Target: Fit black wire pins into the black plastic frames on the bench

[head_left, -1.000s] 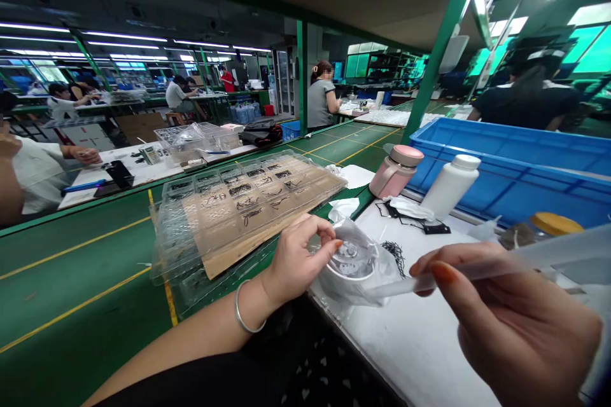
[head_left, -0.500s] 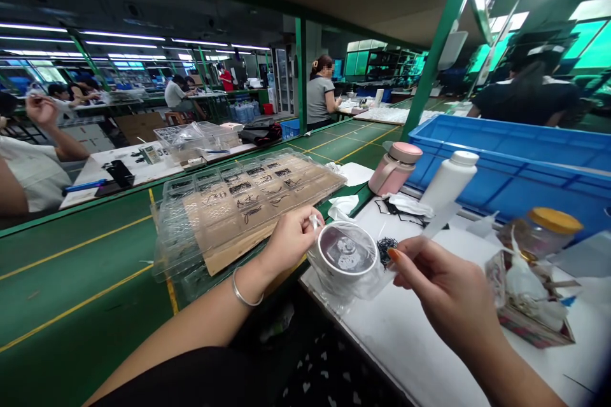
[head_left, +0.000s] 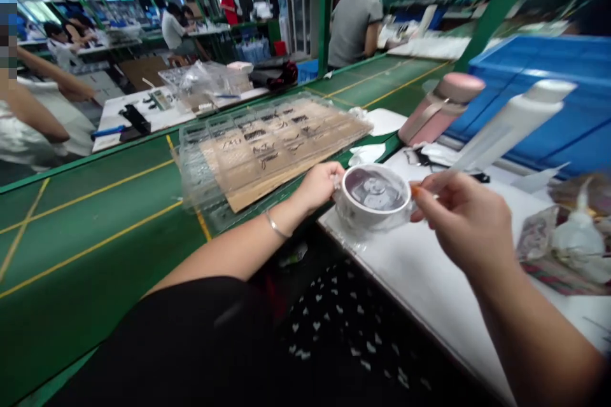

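A round white bowl [head_left: 376, 188], wrapped in a clear plastic bag [head_left: 351, 222], is held level above the near edge of the white tabletop. Through the film its inside looks dark grey with pale patches. My left hand [head_left: 321, 188] is closed on the left side of the bag, beside the rim. On the opposite side, my right hand [head_left: 461, 213] pinches the bag between thumb and finger, close to the rim. Past the left wrist lies a clear compartment tray [head_left: 203, 159] over brown cardboard [head_left: 248, 194], with small dark strands in several compartments.
A pink flask [head_left: 442, 111] and a white bottle [head_left: 518, 124] stand behind my right hand, before a blue crate [head_left: 515, 63]. A squeeze bottle [head_left: 580, 238] is at the right. Green belt [head_left: 95, 267] runs along the left. Other people sit at benches beyond.
The view has tilted down and turned left. My right hand has come closer to the bowl's rim, and the plastic at that side is drawn in shorter.
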`<state>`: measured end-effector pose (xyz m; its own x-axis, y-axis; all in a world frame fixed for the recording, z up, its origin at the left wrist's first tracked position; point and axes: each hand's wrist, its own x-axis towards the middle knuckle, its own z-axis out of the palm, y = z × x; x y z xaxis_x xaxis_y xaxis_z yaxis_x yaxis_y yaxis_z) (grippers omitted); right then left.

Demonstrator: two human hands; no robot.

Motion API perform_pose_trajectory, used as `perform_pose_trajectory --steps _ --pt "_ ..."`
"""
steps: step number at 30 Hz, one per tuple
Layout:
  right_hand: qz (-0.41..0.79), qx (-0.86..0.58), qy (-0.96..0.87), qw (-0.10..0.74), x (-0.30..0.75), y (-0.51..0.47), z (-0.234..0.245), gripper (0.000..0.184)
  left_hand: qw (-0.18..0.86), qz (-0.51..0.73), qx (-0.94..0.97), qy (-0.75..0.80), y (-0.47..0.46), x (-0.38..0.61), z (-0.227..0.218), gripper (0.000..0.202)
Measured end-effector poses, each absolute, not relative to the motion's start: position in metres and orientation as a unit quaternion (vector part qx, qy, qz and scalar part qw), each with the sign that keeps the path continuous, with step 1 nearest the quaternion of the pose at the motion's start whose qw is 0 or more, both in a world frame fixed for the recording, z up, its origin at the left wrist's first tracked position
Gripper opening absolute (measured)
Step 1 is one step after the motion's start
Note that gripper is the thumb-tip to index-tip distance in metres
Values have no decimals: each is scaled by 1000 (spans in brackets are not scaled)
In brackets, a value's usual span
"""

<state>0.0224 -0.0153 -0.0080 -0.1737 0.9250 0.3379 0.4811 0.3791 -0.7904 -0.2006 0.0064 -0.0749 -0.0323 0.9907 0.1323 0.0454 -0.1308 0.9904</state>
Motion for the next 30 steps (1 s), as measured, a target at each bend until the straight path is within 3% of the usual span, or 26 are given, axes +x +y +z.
perform_pose_trajectory --steps 6,10,17,22,24,27,30 --pt "347 -521 -658 419 16 -1 -11 11 471 532 523 471 5 -198 -68 19" --pt "332 -526 -654 430 17 10 -26 15 463 528 535 470 4 -197 -68 18" --pt "305 -566 -708 292 4 11 -43 19 493 389 614 478 8 -217 -57 5" --pt "263 -564 -736 269 5 7 -39 20 471 320 748 340 -5 -249 -10 78" --pt "264 -558 -739 270 7 8 -40 18 453 302 774 322 -9 -246 -6 97" --pt "258 -554 -742 276 6 7 -41 13 413 337 785 316 -9 -224 -25 112" --pt "256 -551 -740 287 5 4 -38 16 416 394 765 294 -5 -202 -53 110"
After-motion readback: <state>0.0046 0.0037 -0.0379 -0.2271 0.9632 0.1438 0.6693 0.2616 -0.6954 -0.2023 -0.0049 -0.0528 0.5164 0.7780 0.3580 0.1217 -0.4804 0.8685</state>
